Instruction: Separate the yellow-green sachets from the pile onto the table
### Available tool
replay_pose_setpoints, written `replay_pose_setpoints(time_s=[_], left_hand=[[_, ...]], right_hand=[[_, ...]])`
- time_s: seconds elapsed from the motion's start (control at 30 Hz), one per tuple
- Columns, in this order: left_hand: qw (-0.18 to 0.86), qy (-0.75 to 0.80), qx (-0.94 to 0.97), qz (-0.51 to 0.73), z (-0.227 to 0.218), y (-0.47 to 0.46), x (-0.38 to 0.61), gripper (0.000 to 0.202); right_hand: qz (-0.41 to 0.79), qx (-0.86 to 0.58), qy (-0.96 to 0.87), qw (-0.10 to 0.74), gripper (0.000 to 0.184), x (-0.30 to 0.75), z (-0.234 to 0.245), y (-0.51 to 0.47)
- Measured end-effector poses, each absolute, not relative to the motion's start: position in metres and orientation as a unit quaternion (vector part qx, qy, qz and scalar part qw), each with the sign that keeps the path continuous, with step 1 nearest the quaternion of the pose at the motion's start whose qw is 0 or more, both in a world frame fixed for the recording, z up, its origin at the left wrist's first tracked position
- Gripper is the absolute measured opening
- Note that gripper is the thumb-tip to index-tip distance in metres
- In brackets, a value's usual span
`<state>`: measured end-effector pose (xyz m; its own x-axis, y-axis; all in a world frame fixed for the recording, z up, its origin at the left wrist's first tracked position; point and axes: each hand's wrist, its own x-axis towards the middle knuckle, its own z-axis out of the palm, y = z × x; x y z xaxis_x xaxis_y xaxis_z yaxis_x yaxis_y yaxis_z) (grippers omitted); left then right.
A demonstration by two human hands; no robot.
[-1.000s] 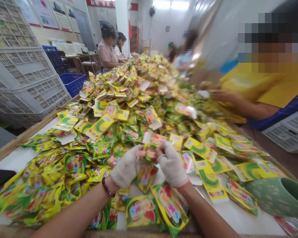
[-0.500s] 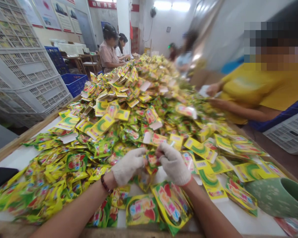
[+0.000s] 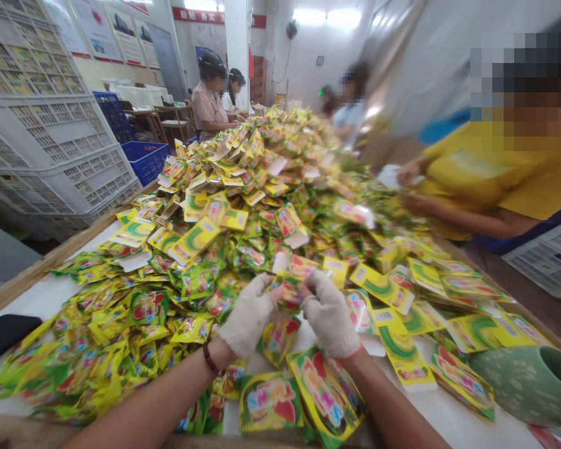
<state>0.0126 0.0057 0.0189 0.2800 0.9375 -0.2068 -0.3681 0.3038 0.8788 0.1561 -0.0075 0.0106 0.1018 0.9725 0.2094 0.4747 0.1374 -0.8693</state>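
Note:
Both of my hands wear white gloves with bare fingertips. My left hand (image 3: 249, 315) pinches one side of a small yellow-green candy packet (image 3: 290, 290), and my right hand (image 3: 331, 315) pinches its other side. Under the hands lies another small packet (image 3: 279, 340). Larger flat packets with fruit prints, such as this one (image 3: 327, 396), rest on the white tabletop near my wrists. Loose small packets (image 3: 121, 337) are heaped to the left. Flat yellow cartons (image 3: 404, 346) with green curves lie to the right of my right hand.
A tall pile of cartons and packets (image 3: 262, 162) fills the table's middle. A dark phone (image 3: 7, 337) lies at left, a green patterned container (image 3: 523, 380) at right. White crates (image 3: 60, 137) are stacked on the left. A co-worker in a yellow shirt (image 3: 486, 168) works at right; others are farther back.
The camera view has shifted slightly, so the scene sits a little farther right and lower. Both hands still pinch the small packet, with little change in their position.

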Motion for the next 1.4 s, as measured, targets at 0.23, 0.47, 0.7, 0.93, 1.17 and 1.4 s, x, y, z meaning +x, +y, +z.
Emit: replay_pose_setpoints(time_s=[0.23, 0.47, 0.7, 0.93, 1.17, 1.4], left_hand=[[0.666, 0.402, 0.397, 0.487, 0.012, 0.004, 0.014, 0.030], [0.233, 0.512, 0.706, 0.431, 0.023, 0.029, -0.025, 0.023], [-0.058, 0.693, 0.641, 0.326, 0.040, 0.088, -0.099, 0.053], [0.445, 0.392, 0.557, 0.581, 0.047, 0.039, -0.048, 0.084], [0.502, 0.367, 0.622, 0.475, 0.042, 0.024, -0.034, 0.070], [0.034, 0.445, 0.836, 0.319, 0.049, 0.033, -0.048, 0.086]], right_hand=[[0.401, -0.522, -0.570, 0.492, 0.046, 0.151, 0.007, -0.006], [0.496, -0.516, -0.479, 0.508, 0.034, 0.155, 0.001, -0.004], [0.537, -0.508, -0.436, 0.512, 0.039, 0.152, 0.009, -0.004], [0.693, -0.393, -0.279, 0.536, 0.034, 0.143, 0.016, -0.007], [0.694, -0.381, -0.252, 0.556, 0.032, 0.156, 0.020, 0.002], [0.588, -0.469, -0.388, 0.534, 0.031, 0.164, 0.020, -0.001]])
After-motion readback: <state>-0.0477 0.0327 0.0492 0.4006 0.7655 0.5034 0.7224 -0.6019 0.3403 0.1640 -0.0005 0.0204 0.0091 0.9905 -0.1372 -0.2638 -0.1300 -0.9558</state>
